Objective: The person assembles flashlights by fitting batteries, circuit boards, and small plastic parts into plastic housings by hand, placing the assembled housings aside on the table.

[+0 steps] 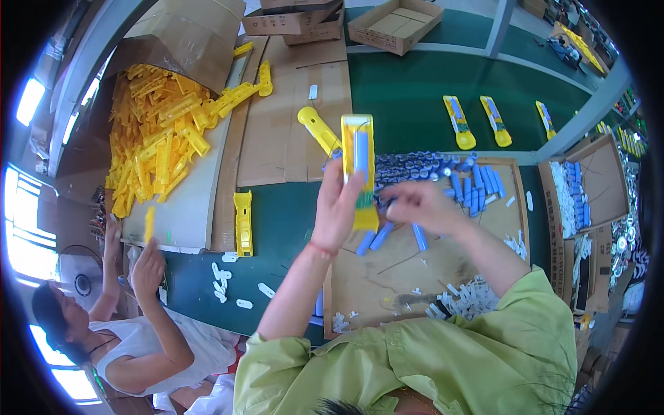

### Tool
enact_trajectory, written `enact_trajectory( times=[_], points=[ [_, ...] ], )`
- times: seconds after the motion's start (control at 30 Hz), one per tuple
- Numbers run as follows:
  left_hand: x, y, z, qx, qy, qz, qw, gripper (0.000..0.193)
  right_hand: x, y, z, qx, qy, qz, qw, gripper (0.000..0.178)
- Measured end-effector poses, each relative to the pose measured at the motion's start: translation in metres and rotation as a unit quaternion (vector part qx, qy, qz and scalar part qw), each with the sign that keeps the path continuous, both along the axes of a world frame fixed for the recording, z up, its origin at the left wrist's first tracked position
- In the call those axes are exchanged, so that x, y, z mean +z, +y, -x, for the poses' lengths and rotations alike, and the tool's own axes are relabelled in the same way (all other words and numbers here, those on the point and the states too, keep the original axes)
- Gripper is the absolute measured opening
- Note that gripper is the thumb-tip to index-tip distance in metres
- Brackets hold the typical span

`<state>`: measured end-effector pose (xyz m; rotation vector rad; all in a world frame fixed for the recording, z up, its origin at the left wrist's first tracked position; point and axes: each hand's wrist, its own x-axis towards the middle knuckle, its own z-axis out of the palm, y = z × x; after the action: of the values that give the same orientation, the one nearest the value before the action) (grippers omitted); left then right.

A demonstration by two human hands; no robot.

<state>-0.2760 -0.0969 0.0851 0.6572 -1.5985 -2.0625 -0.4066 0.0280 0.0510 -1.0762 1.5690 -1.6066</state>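
Upright in my left hand (pixel 337 206) is a yellow plastic housing (pixel 348 135), gripped by its edges. A blue cylindrical battery (pixel 361 149) lies inside it, and a small green circuit board (pixel 364 200) sits near its lower end. My right hand (pixel 423 206) is beside that lower end with its fingers pinched together; what they hold, if anything, is too small to make out. Under my hands stands a wooden-rimmed tray (pixel 387 294). Wired blue batteries (pixel 408 166) fill its far side, and small white parts (pixel 467 299) are heaped near me.
Another yellow housing (pixel 318 129) lies beyond my left hand. Several filled housings (pixel 459 123) rest on the green belt (pixel 408 83). At left a carton (pixel 183 34) spills yellow housings; a co-worker's hand (pixel 147 270) holds a yellow piece. An open carton (pixel 604 173) stands right.
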Motion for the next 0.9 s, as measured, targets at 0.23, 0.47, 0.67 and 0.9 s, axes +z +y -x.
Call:
enact_trajectory(
  times=[0.23,0.47,0.67,0.9],
  points=[
    [-0.014,-0.092,0.06,0.02,-0.033,0.298,0.954,0.048,-0.002,-0.058,0.068,-0.092,0.202,-0.211,0.952,0.022],
    [-0.105,-0.215,0.059,-0.068,-0.331,0.803,0.49,0.046,-0.052,-0.08,0.163,-0.105,0.307,-0.453,0.831,0.025],
    [-0.085,-0.22,0.045,-0.062,-0.358,0.83,0.423,0.044,-0.049,-0.074,0.161,-0.095,0.24,-0.439,0.861,0.04],
    [0.003,-0.192,-0.038,0.161,-0.183,0.429,0.87,0.029,-0.05,-0.088,0.19,-0.196,0.363,-0.341,0.844,0.044]
  ],
)
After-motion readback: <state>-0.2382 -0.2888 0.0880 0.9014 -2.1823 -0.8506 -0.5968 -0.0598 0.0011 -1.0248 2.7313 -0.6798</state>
